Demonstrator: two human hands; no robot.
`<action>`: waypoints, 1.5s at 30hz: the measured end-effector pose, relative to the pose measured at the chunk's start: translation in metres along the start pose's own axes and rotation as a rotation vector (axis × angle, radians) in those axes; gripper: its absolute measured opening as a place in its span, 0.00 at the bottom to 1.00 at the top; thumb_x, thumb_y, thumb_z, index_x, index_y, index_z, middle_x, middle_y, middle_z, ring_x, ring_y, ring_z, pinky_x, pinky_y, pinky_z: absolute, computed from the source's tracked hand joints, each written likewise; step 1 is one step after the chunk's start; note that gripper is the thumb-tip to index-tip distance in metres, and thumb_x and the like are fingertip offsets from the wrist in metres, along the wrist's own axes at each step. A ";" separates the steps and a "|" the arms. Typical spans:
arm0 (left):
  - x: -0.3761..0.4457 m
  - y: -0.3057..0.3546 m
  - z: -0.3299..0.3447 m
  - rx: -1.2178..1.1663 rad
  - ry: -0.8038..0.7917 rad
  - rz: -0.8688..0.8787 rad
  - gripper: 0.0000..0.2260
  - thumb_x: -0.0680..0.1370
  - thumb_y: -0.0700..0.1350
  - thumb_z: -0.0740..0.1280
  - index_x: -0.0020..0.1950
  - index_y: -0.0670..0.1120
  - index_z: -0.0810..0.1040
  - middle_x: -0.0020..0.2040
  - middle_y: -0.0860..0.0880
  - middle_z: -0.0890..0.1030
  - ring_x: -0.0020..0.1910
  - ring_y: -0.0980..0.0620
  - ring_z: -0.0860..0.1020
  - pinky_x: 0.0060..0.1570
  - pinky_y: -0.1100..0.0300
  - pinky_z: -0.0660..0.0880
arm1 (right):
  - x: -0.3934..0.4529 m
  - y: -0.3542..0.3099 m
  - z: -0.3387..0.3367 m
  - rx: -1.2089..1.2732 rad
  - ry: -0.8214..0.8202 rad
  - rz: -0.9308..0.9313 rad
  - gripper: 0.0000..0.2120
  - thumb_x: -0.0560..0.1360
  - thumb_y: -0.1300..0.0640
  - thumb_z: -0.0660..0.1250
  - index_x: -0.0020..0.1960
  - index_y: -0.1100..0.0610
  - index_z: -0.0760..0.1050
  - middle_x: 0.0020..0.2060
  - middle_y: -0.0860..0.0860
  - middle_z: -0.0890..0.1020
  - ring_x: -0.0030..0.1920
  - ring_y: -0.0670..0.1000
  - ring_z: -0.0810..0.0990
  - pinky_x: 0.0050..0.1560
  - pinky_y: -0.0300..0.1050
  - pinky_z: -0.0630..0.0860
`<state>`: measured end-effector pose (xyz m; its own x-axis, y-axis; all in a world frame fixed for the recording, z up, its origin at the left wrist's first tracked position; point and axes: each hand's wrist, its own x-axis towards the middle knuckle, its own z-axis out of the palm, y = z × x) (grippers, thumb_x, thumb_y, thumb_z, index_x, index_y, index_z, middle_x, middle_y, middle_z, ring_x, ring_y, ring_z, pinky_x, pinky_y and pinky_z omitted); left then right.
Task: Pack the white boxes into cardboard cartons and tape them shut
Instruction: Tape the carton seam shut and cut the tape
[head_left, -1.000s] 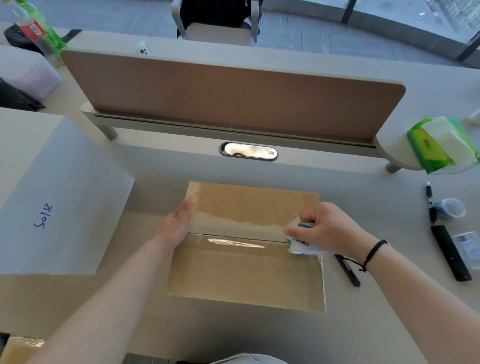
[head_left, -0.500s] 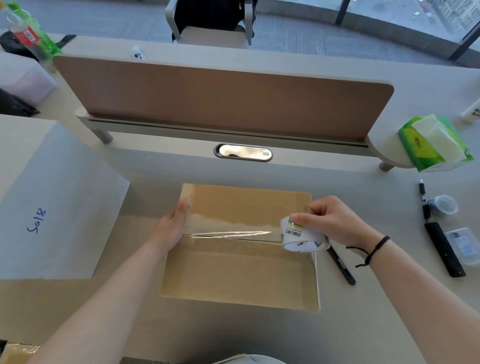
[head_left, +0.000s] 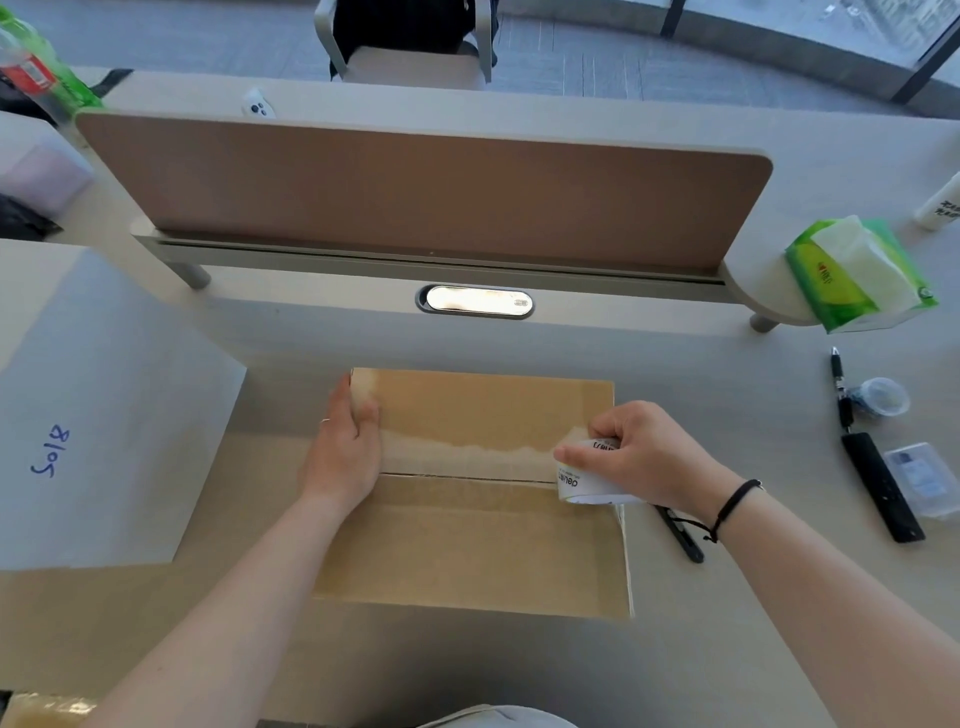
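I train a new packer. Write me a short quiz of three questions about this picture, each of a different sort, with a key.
1. True or false: the left hand lies flat on the carton.
2. Multiple choice: the right hand grips
A. a pen
B. a tape roll
C. a tissue pack
3. Fill the gap: the tape roll is at the ____ end of the seam between the flaps.

Key
1. true
2. B
3. right
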<state>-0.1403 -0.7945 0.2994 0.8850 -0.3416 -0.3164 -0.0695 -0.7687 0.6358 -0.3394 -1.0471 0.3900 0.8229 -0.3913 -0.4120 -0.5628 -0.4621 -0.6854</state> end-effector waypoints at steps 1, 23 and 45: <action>0.001 -0.001 0.000 0.004 0.003 0.004 0.26 0.84 0.62 0.46 0.82 0.58 0.50 0.80 0.53 0.63 0.77 0.43 0.65 0.72 0.43 0.63 | -0.001 -0.001 0.000 -0.036 -0.005 0.000 0.30 0.72 0.47 0.75 0.29 0.53 0.56 0.22 0.44 0.59 0.25 0.46 0.58 0.25 0.36 0.56; 0.002 -0.001 0.001 0.091 0.002 -0.002 0.27 0.84 0.63 0.45 0.82 0.57 0.47 0.83 0.54 0.53 0.79 0.45 0.60 0.75 0.40 0.60 | -0.008 0.039 -0.021 -0.491 0.028 0.114 0.32 0.71 0.30 0.66 0.30 0.55 0.57 0.24 0.48 0.62 0.27 0.51 0.63 0.30 0.44 0.59; -0.001 0.003 0.003 0.174 0.014 -0.011 0.38 0.78 0.73 0.49 0.82 0.56 0.45 0.84 0.53 0.49 0.81 0.46 0.57 0.73 0.37 0.61 | -0.006 0.053 -0.024 -0.439 0.016 0.078 0.27 0.74 0.39 0.68 0.29 0.55 0.60 0.24 0.48 0.64 0.27 0.50 0.64 0.28 0.44 0.59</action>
<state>-0.1426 -0.7978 0.3000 0.8921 -0.3265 -0.3122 -0.1377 -0.8548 0.5004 -0.3758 -1.0877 0.3706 0.7770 -0.4491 -0.4411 -0.6060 -0.7231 -0.3314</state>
